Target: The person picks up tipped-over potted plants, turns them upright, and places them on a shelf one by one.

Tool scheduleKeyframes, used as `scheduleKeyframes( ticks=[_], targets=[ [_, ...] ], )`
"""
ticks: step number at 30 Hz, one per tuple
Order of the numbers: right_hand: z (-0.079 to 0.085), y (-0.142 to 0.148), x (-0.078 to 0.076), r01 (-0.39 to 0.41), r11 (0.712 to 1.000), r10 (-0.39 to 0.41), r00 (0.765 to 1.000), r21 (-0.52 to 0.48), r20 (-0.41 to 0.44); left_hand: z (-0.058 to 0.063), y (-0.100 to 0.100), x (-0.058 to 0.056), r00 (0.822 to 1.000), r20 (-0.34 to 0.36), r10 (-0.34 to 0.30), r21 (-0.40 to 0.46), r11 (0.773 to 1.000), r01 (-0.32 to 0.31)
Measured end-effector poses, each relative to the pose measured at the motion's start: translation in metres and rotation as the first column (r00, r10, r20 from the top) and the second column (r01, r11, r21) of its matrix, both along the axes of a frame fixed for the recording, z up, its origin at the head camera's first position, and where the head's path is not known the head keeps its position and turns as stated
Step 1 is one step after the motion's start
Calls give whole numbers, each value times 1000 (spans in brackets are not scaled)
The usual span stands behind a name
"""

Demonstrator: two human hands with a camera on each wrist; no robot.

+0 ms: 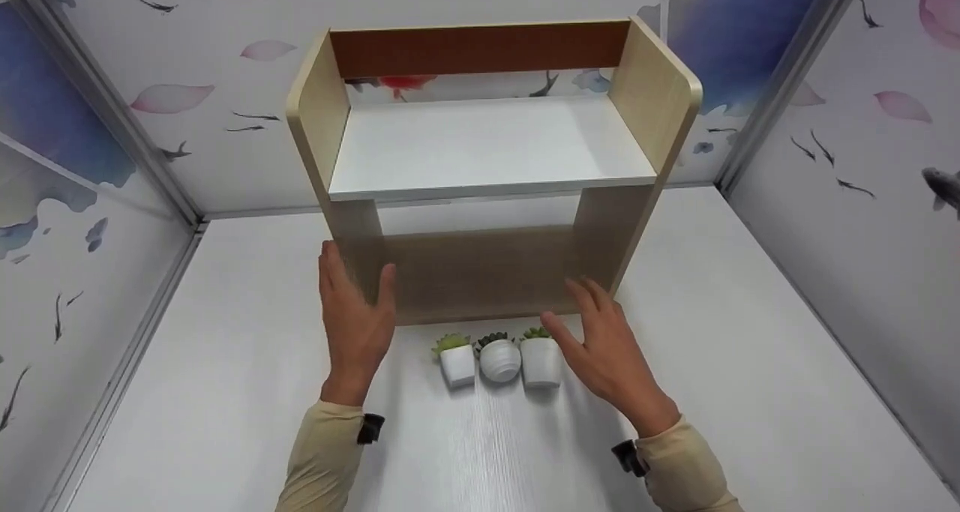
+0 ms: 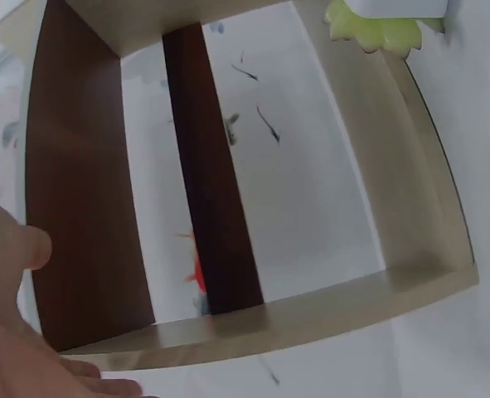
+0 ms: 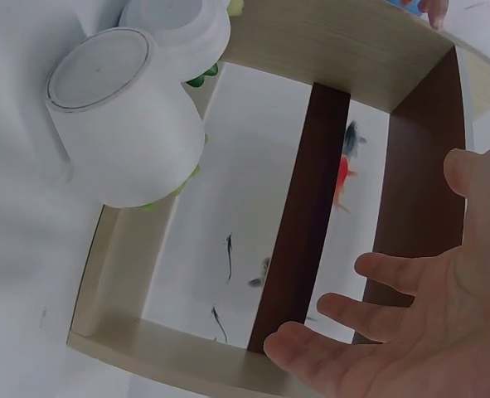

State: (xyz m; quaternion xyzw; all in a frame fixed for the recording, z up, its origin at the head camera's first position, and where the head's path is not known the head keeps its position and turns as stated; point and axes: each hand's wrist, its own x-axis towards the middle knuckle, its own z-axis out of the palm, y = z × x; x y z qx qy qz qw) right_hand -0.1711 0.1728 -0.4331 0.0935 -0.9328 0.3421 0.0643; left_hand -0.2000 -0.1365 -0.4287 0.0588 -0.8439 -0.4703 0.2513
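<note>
A small wooden shelf unit [image 1: 491, 141] stands upright, with pale side panels, a white middle board and a dark reddish-brown back strip. My left hand [image 1: 356, 332] is at the lower part of its left side panel, fingers straight and thumb spread apart. Over at the lower right side, my right hand [image 1: 611, 354] has its fingers extended and holds nothing. Between the hands, in front of the shelf, sit three potted succulents: a squarish white pot [image 1: 458, 367], a round ribbed pot [image 1: 500, 360] and a taller tapered pot [image 1: 541, 362], which looms large in the right wrist view.
The shelf stands on a white table [image 1: 225, 362]. White wall panels [image 1: 855, 220] printed with petals, fish and blue washes enclose the back and both sides, joined by grey metal posts [image 1: 112, 100]. A dark wrist strap piece [image 1: 630, 458] sits at the right cuff.
</note>
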Motion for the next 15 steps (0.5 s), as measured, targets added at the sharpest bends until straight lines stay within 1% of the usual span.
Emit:
scheduleKeyframes(
  ticks=[2, 4, 7, 10, 15],
  targets=[
    [-2, -1, 1, 2, 1000, -2, 1000, -1, 1, -3, 0, -10, 997, -70, 16, 86, 996, -9],
    [-5, -2, 1, 3, 1000, -3, 1000, -5, 2, -5, 1, -19, 990, -137, 36, 166, 986, -13],
    [-10, -3, 1, 5, 1000, -4, 1000, -21, 13, -8, 1, -30, 977, -200, 69, 248, 969, -18],
    [-17, -4, 1, 10, 999, -9, 999, -40, 33, -10, 0, -39, 970, -222, 95, 283, 959, -30],
    [-35, -4, 2, 32, 998, -29, 998, -50, 51, -14, -3, -52, 969, -220, 114, 301, 953, -44]
  ],
)
